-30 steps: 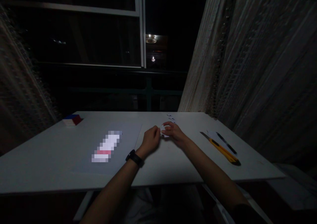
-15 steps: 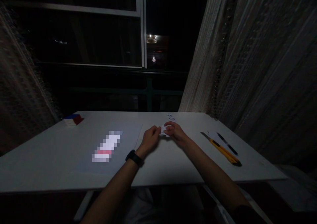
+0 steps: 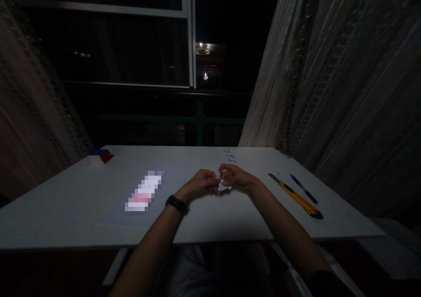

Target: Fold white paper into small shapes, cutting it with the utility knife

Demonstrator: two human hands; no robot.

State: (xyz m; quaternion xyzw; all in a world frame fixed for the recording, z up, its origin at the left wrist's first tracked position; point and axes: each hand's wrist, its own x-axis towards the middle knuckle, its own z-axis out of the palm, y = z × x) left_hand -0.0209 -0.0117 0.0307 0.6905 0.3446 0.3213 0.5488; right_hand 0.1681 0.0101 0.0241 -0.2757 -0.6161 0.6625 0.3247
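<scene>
Over the middle of the table (image 3: 223,229), well in from its left and right edges, we hold a small white paper piece (image 3: 225,186) between our two hands. Our left hand (image 3: 202,184) has its thumb and fingers drawn narrow at one side of the piece; our right hand (image 3: 237,177) pinches the other side with fingers curled. The fingertips nearly meet there, and the folds of the paper are too small to make out.

Between our hands and the near edge runs a broad strip of white tabletop, crossed only by our forearms. Toward the far edge we have less depth: a short slanting row of small dark-marked pieces (image 3: 230,156) lies just beyond our right hand.

To the left, a large pale sheet (image 3: 176,178) reaches close to our left forearm, with a bright blurred patch (image 3: 144,192) on it. A cube (image 3: 100,157) sits by the far left corner. On the right, a yellow cutter (image 3: 295,198) lies slanted, its blade toward the far edge and its butt toward the near right corner; a dark pen (image 3: 304,189) lies beside it, nearer the right edge. A gap of tabletop separates the cutter from our right forearm.
</scene>
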